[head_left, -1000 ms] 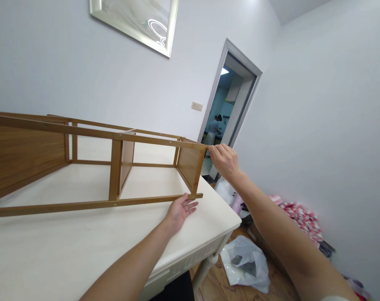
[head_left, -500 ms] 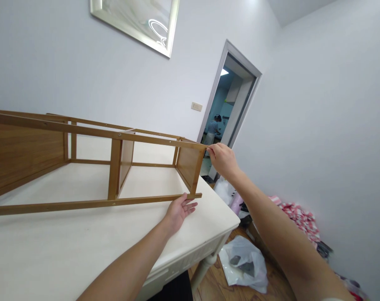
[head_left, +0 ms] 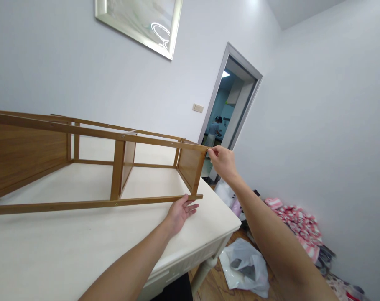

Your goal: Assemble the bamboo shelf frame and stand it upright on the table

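A brown wooden shelf rack [head_left: 117, 167] lies on its side on a white table [head_left: 92, 242], its far left part cut off by the frame. At its right end, the thumb and fingers of my right hand [head_left: 223, 162] pinch the tip of the upper rail. Whether a small part is also between those fingertips is hidden. My left hand [head_left: 179, 215] is palm up at the lower rail near the same end. Its thumb lies against the rail with a finger beneath, and the other fingers are spread.
A plastic bag [head_left: 248, 267] lies on the wooden floor beyond the table's right end. Red-and-white striped cloth [head_left: 299, 225] is heaped by the right wall. Behind are a doorway [head_left: 229, 100] with a person [head_left: 213, 127] beyond it, and a picture frame [head_left: 139, 35].
The view has shifted slightly, showing more of the striped cloth. Both hands stay at the same end of the rack, and the rack lies as before.
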`<state>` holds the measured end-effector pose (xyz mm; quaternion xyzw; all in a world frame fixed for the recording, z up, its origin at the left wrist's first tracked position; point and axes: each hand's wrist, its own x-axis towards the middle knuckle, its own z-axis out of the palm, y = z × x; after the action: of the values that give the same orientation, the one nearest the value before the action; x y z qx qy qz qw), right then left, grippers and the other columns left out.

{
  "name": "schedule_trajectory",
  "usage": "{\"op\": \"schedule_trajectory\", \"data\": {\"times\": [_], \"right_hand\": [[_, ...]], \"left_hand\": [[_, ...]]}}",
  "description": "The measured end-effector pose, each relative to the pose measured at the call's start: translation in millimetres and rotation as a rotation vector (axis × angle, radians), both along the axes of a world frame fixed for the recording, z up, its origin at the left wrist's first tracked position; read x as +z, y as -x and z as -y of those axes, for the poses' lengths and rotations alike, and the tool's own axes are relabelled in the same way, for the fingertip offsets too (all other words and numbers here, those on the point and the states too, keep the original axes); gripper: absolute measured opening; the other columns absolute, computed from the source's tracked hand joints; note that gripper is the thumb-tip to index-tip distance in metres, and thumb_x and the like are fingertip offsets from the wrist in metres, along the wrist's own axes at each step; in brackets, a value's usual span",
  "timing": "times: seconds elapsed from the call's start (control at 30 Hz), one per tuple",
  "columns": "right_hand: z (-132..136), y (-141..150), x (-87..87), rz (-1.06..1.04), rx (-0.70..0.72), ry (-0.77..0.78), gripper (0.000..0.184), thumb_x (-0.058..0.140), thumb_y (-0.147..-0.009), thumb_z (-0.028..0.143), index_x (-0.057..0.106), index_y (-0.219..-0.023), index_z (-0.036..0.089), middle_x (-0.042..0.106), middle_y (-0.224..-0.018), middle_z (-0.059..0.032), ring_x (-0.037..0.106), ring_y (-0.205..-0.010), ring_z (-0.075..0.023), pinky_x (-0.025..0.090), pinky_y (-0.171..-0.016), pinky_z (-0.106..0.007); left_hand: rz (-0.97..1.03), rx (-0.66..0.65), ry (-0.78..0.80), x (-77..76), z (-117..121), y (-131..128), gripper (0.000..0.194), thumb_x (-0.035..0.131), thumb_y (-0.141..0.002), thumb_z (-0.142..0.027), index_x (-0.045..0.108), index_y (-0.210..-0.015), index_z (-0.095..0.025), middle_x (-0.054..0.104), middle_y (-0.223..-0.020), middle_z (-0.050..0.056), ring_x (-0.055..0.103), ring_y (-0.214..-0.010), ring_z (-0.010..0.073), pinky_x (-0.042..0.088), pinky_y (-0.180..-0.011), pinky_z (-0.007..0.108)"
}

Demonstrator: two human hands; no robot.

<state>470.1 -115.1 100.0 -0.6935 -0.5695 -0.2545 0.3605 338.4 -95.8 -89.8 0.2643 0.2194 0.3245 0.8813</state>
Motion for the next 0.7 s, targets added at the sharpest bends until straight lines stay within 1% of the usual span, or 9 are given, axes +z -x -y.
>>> {"op": "schedule_trajectory", "data": {"times": [0.17, 0.23, 0.37, 0.43, 0.53, 0.57, 0.6, 0.63, 0.7], "right_hand": [[-2, 1, -1.2, -0.013, -0.004, 0.009, 0.025, 0.048, -0.089, 0.029, 0.067, -0.076, 0.019, 0.064, -0.063, -0.0009, 0.057, -0.062, -0.0157, 0.036, -0.061, -0.027], [-3, 1, -5.9, 0.04, -0.033, -0.014, 0.024, 0.046, -0.09, 0.028, 0.064, -0.077, 0.019, 0.065, -0.069, -0.0027, 0.057, -0.066, -0.0165, 0.036, -0.062, -0.028], [-4, 4, -19.2, 0.249, -0.109, -0.088, 0.026, 0.038, -0.096, 0.026, 0.06, -0.088, 0.017, 0.065, -0.088, -0.0095, 0.057, -0.082, -0.0201, 0.036, -0.065, -0.029], [-2, 5, -23.5, 0.301, -0.148, -0.119, 0.026, 0.035, -0.097, 0.026, 0.059, -0.091, 0.016, 0.063, -0.091, -0.011, 0.055, -0.086, -0.0211, 0.035, -0.064, -0.029], [3, 11, -26.9, 0.303, -0.181, -0.179, 0.026, 0.034, -0.098, 0.026, 0.057, -0.091, 0.016, 0.06, -0.089, -0.0109, 0.053, -0.084, -0.0213, 0.033, -0.062, -0.029], [6, 14, -28.8, 0.289, -0.161, -0.192, 0.025, 0.035, -0.097, 0.026, 0.056, -0.09, 0.017, 0.059, -0.088, -0.0105, 0.053, -0.082, -0.0211, 0.034, -0.062, -0.029], [9, 19, -32.0, 0.273, -0.111, -0.185, 0.023, 0.036, -0.097, 0.026, 0.056, -0.09, 0.017, 0.059, -0.087, -0.0097, 0.052, -0.081, -0.0207, 0.035, -0.063, -0.029], [12, 26, -36.9, 0.258, -0.03, -0.158, 0.021, 0.038, -0.096, 0.026, 0.056, -0.089, 0.018, 0.059, -0.087, -0.009, 0.053, -0.081, -0.0202, 0.037, -0.064, -0.029], [18, 43, -52.0, 0.239, 0.213, -0.037, 0.018, 0.041, -0.095, 0.024, 0.056, -0.086, 0.019, 0.06, -0.09, -0.0087, 0.055, -0.085, -0.0195, 0.042, -0.071, -0.03]], "left_hand": [[-0.003, 0.003, 0.01, 1.3, 1, 1, 0.019, 0.056, -0.09, -0.031, 0.06, -0.096, -0.013, 0.068, -0.113, 0.016, 0.07, -0.088, 0.0232, 0.053, -0.084, 0.036], [-0.003, -0.002, 0.012, 1.3, 0, 0, 0.019, 0.056, -0.091, -0.031, 0.06, -0.096, -0.013, 0.068, -0.112, 0.015, 0.07, -0.088, 0.0231, 0.053, -0.084, 0.036], [0.005, -0.005, 0.024, 2.1, -1, 0, 0.019, 0.054, -0.092, -0.031, 0.06, -0.095, -0.013, 0.068, -0.109, 0.015, 0.07, -0.087, 0.0224, 0.053, -0.082, 0.035], [0.011, -0.01, 0.031, 2.9, -1, 0, 0.02, 0.053, -0.092, -0.03, 0.06, -0.095, -0.012, 0.068, -0.109, 0.015, 0.07, -0.087, 0.0221, 0.053, -0.081, 0.034], [0.018, -0.022, 0.026, 3.4, -1, -1, 0.022, 0.052, -0.092, -0.032, 0.06, -0.096, -0.012, 0.066, -0.113, 0.016, 0.07, -0.087, 0.0219, 0.053, -0.079, 0.033], [0.022, -0.024, 0.023, 3.3, 0, -2, 0.023, 0.052, -0.092, -0.033, 0.06, -0.097, -0.012, 0.066, -0.115, 0.016, 0.069, -0.087, 0.0218, 0.053, -0.078, 0.033], [0.028, -0.024, 0.02, 3.1, 0, -2, 0.024, 0.052, -0.092, -0.034, 0.06, -0.097, -0.012, 0.065, -0.117, 0.016, 0.069, -0.087, 0.0216, 0.053, -0.078, 0.033], [0.034, -0.025, 0.012, 3.0, 0, -3, 0.025, 0.053, -0.091, -0.035, 0.06, -0.098, -0.012, 0.064, -0.118, 0.016, 0.069, -0.087, 0.0214, 0.053, -0.077, 0.033], [0.044, -0.035, -0.038, 3.3, 1, -3, 0.024, 0.053, -0.09, -0.034, 0.06, -0.101, -0.013, 0.065, -0.117, 0.015, 0.068, -0.088, 0.0207, 0.052, -0.078, 0.032]]}}
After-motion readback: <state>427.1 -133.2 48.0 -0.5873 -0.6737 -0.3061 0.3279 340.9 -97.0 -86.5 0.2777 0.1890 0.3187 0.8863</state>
